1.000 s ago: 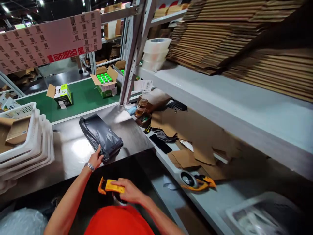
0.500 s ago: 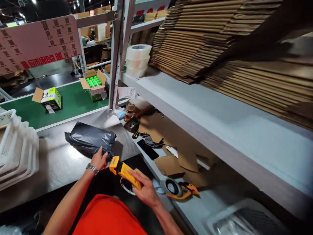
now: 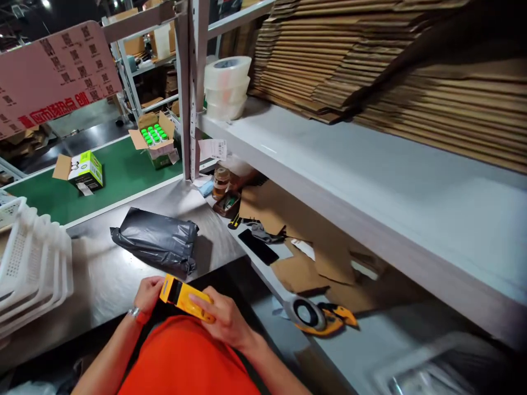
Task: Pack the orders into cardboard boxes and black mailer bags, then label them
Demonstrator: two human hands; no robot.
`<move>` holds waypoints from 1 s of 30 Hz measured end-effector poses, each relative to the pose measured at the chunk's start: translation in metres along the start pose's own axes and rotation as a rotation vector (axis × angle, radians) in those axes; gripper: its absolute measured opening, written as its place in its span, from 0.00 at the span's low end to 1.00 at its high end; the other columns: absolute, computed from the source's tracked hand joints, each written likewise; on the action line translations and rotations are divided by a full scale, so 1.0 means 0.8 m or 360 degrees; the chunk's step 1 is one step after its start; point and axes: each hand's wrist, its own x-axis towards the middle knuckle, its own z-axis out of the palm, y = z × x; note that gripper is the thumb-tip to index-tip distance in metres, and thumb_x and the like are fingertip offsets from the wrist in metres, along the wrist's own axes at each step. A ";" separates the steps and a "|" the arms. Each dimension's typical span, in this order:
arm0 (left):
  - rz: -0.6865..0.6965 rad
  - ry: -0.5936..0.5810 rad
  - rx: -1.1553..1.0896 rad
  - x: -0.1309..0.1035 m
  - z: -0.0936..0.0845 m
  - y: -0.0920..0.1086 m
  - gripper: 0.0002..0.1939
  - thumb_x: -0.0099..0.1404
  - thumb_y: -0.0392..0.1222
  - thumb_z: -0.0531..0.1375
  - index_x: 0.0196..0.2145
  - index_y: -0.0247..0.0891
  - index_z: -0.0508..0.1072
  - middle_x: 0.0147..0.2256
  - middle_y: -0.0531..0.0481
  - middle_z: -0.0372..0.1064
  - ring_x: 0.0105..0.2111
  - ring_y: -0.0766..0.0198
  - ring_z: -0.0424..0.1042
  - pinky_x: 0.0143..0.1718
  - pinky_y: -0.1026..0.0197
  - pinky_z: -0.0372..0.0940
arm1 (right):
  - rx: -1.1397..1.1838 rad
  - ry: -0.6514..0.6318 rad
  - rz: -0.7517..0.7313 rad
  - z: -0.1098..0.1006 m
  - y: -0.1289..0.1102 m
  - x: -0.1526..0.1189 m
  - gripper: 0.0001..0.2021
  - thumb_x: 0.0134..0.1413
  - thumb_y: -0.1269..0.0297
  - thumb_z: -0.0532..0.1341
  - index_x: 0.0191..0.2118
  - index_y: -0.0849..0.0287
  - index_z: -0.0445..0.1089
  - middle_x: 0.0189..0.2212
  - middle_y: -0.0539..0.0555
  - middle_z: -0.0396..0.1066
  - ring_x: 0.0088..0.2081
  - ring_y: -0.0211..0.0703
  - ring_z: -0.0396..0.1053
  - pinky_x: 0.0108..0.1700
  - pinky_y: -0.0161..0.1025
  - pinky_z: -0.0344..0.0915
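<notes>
My right hand point(image 3: 226, 318) is closed around a yellow tape dispenser point(image 3: 187, 299), held low in front of my red top. Just left of the dispenser's front end, my left hand point(image 3: 149, 294) has its fingers pinched together; whatever they grip is too small to make out. A black plastic mailing bag point(image 3: 156, 238), wrapped around something boxy, lies on the metal table point(image 3: 96, 285) beyond both hands. Neither hand touches the bag.
White plastic baskets point(image 3: 39, 263) are stacked at the left. Two open boxes stand on the green conveyor point(image 3: 115, 162). A shelf point(image 3: 313, 159) bears clear tape rolls point(image 3: 226, 88) and flattened cartons point(image 3: 329, 60). Below it lie another tape dispenser point(image 3: 321, 318) and a black phone-like slab point(image 3: 258, 247).
My left hand has left the mailing bag and drawn back toward me, its fingers now pinched. The tape dispenser in my right hand has moved left and closer to my body.
</notes>
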 end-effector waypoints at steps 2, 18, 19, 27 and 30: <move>0.0157 0.0143 0.0230 0.016 -0.031 0.012 0.30 0.54 0.72 0.67 0.26 0.38 0.81 0.24 0.48 0.77 0.27 0.59 0.72 0.35 0.56 0.68 | -0.0114 -0.0072 0.0008 -0.009 0.004 -0.003 0.39 0.54 0.79 0.62 0.70 0.43 0.69 0.38 0.50 0.69 0.34 0.40 0.69 0.35 0.33 0.68; 0.1021 0.0302 0.0784 0.106 -0.186 0.163 0.25 0.69 0.64 0.60 0.35 0.40 0.86 0.33 0.46 0.84 0.38 0.54 0.81 0.45 0.54 0.74 | -0.0128 0.0265 0.0941 -0.082 -0.019 -0.007 0.19 0.56 0.68 0.64 0.51 0.48 0.86 0.39 0.58 0.78 0.39 0.48 0.76 0.41 0.44 0.75; 0.1083 0.0313 0.0819 0.111 -0.184 0.163 0.25 0.69 0.64 0.60 0.37 0.40 0.86 0.34 0.45 0.84 0.38 0.54 0.81 0.46 0.53 0.74 | 0.0056 0.0373 0.1106 -0.081 -0.030 0.003 0.21 0.54 0.67 0.66 0.53 0.50 0.85 0.41 0.58 0.79 0.40 0.48 0.77 0.41 0.44 0.75; 0.1275 0.0717 0.0984 0.153 -0.178 0.168 0.31 0.71 0.64 0.59 0.57 0.37 0.82 0.45 0.40 0.82 0.42 0.50 0.78 0.53 0.47 0.73 | 0.1219 0.1077 0.1714 -0.050 -0.103 0.083 0.36 0.43 0.57 0.76 0.62 0.56 0.78 0.37 0.50 0.80 0.27 0.34 0.60 0.28 0.34 0.59; 0.1233 0.0980 0.1008 0.147 -0.208 0.182 0.48 0.66 0.69 0.62 0.71 0.28 0.69 0.58 0.28 0.74 0.58 0.37 0.72 0.61 0.36 0.69 | 0.1156 0.1201 0.1699 -0.055 -0.112 0.087 0.31 0.45 0.55 0.76 0.57 0.57 0.80 0.34 0.49 0.77 0.26 0.34 0.56 0.27 0.35 0.55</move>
